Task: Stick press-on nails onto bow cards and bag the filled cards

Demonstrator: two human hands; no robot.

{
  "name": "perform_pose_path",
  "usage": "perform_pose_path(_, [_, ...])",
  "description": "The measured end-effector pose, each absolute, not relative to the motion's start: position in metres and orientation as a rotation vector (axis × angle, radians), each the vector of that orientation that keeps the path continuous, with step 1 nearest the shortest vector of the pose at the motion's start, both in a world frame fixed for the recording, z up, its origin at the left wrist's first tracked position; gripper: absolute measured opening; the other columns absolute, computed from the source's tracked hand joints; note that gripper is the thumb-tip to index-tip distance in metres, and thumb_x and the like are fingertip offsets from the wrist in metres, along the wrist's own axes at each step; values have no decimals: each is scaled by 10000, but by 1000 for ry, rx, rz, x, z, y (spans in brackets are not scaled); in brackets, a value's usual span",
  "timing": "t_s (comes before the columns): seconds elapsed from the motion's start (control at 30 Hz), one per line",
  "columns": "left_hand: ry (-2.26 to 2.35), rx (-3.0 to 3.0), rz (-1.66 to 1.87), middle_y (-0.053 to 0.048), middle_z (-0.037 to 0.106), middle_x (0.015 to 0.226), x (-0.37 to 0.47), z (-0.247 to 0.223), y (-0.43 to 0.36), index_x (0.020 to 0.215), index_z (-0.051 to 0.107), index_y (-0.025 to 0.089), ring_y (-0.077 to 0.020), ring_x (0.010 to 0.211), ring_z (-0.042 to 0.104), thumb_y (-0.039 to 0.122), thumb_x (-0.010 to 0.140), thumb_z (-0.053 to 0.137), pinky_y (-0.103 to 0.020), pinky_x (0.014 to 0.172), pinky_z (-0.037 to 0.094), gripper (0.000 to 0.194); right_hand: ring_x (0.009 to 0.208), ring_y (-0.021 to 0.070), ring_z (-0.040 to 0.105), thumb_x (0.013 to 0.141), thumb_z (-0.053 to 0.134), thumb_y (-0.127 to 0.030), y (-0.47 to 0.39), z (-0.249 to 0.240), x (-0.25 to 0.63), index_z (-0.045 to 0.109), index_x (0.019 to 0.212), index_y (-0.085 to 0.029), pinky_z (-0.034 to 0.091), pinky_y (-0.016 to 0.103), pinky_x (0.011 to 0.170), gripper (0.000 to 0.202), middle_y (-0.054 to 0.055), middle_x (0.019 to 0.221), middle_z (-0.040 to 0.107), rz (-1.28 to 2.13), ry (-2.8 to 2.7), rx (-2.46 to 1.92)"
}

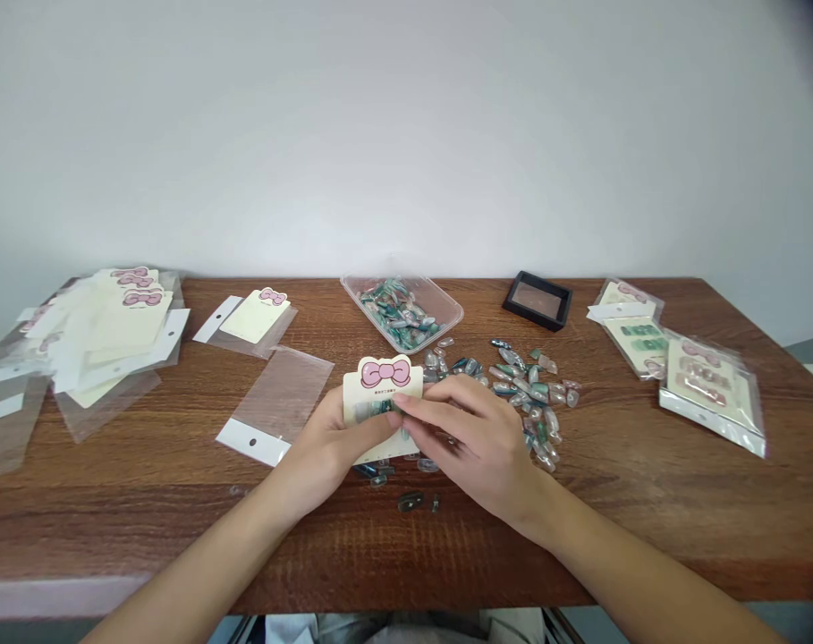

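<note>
Held over the middle of the table is a cream card (pixel 362 394) with a pink bow printed on top. My left hand (pixel 329 447) grips it from the left, thumb across its front. A row of green-blue press-on nails (pixel 374 410) sits on the card. Fingers pinched, my right hand (pixel 470 438) is at the card's right side, on a small pale press-on nail (pixel 405 433). The fingertips partly cover that nail. Loose press-on nails (pixel 537 389) lie spread on the table around and behind my right hand.
A clear plastic tub (pixel 450 309) of nails stands at the back, beside a black frame-like box (pixel 537 300). Cards and plastic sleeves (pixel 128 326) are piled at left; an open clear sleeve (pixel 289 389) lies nearer. Packed nail sets (pixel 711 385) lie at right.
</note>
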State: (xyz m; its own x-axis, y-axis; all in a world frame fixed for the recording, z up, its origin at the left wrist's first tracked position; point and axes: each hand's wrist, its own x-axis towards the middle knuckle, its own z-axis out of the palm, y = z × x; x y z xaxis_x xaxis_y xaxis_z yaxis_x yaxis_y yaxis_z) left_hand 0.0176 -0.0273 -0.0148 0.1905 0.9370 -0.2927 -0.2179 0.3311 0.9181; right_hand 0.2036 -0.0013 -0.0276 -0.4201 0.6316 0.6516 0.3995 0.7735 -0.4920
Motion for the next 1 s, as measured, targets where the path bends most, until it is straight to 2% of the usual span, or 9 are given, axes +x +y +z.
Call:
perform_pose_path(0.43, [972,1003,986,16,753,1170,20,-12,-23,1179,740,303,-188,1074,671,235,900,667,-257,960,475,296,736,158,623,901,633,-119,-4,-32,207,660,1170,-215,495,302,646,287,32,867,709,181,-2179,-774])
perform_pose_path(0.6, [1037,1001,990,33,768,1059,18,-14,-23,1121,758,298,-167,1014,664,268,863,718,-237,922,479,263,786,165,648,902,621,-108,-5,-30,205,588,1228,-200,522,300,697,340,42,907,716,194,-2178,-782])
perform_pose_path(0.7, [1054,1004,994,42,765,1008,18,-16,-22,1088,762,292,-154,981,657,287,842,743,-230,906,478,247,750,154,639,911,605,-112,-5,-27,204,574,1223,-206,520,284,670,327,27,854,698,214,-2158,-790])
perform_pose_path(1.0, [992,952,1012,30,772,1016,17,-19,-21,1075,751,267,-151,967,671,267,857,729,-235,874,490,219,746,139,624,900,638,-126,-3,-25,204,599,1160,-166,512,271,681,266,20,824,671,297,-2142,-773])
